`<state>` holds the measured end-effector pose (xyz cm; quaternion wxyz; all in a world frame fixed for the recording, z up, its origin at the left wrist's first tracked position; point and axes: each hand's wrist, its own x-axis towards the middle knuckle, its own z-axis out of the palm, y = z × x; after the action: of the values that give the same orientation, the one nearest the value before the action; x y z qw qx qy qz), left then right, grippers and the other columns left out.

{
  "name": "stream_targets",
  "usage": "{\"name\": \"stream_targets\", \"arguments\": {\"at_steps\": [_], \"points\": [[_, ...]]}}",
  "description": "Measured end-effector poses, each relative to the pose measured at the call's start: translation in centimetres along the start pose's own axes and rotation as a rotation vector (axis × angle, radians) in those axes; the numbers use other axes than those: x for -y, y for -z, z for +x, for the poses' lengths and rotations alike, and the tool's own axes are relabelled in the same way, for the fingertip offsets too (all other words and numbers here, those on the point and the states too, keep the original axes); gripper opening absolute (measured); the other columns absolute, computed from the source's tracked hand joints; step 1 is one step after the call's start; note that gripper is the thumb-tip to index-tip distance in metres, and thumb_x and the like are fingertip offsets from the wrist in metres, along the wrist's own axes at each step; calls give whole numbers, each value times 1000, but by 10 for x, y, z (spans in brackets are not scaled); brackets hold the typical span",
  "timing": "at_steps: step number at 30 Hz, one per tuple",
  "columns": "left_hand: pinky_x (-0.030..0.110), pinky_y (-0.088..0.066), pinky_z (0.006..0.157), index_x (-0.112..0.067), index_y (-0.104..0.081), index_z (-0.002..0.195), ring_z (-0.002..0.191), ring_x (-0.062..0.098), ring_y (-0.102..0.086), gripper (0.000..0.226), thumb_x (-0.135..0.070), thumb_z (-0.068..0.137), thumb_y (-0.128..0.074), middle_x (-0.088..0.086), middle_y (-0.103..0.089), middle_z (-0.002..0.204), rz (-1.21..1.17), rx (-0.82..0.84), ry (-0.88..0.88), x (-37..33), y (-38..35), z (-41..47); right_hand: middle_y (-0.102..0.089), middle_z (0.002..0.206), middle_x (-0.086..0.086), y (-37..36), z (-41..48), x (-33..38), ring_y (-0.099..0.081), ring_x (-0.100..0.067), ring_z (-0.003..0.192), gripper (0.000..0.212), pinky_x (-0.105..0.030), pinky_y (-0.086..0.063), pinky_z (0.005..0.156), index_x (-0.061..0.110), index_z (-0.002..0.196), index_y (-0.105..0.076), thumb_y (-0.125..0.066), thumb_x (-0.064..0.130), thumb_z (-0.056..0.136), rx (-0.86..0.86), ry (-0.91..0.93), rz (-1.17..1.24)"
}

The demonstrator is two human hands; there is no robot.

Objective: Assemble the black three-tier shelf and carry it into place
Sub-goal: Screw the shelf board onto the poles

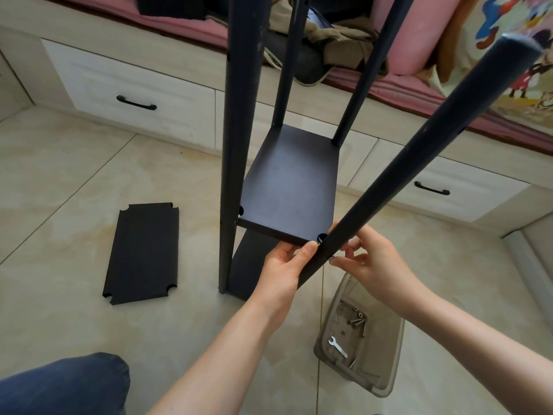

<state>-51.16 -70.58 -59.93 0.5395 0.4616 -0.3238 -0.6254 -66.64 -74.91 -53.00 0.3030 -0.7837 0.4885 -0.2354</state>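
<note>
Left hand (284, 262) grips middle board (290, 187) at near corner, beside leaning pole (419, 154). Right hand (374, 259) pinches small part (331, 258) against pole (too small to identify). Spare board (143, 253) flat on floor (59, 175).

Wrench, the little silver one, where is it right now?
Head view, lower right: the wrench lies inside the clear plastic bin on the floor, just below the loose screws and nearer the person than the right hand.

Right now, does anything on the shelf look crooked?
Yes. The near right pole slants outward while the other poles stand nearly straight, and the corner notch in the middle board sits empty beside it. The left hand grips that pole; the right hand pinches a small part beside it.
</note>
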Motion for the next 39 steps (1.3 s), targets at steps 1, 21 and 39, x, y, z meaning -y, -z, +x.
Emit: {"name": "stream_targets", "arguments": {"at_steps": [1, 21, 39], "points": [[22, -47, 84, -46, -72, 103, 103, 2, -69, 23, -58, 84, -63, -11, -75, 110, -7, -1, -4, 0, -1, 0, -60, 87, 12, 0, 0, 0, -56, -10, 82, 52, -24, -54, 73, 48, 100, -55, -77, 4, 82, -4, -7, 4], [38, -50, 103, -22, -69, 118, 111, 17, -70, 41, -44, 83, -72, 0, -76, 115, -123, -100, -86, 10, -9, 8, -51, 73, 13, 0, 3, 4, -50, -3, 69, 39, -31, -52, 73, 30, 105, -61, -73, 0, 83, -1, -55, 65], [36, -47, 105, -32, -60, 128, 117, 9, -66, 43, -44, 87, -69, -10, -73, 121, -102, -134, -62, 12, -11, -2, -61, 97, 2, -1, 2, 13, -55, -7, 82, 44, -20, -50, 75, 36, 102, -60, -80, 4, 78, -33, -72, -24]]}}
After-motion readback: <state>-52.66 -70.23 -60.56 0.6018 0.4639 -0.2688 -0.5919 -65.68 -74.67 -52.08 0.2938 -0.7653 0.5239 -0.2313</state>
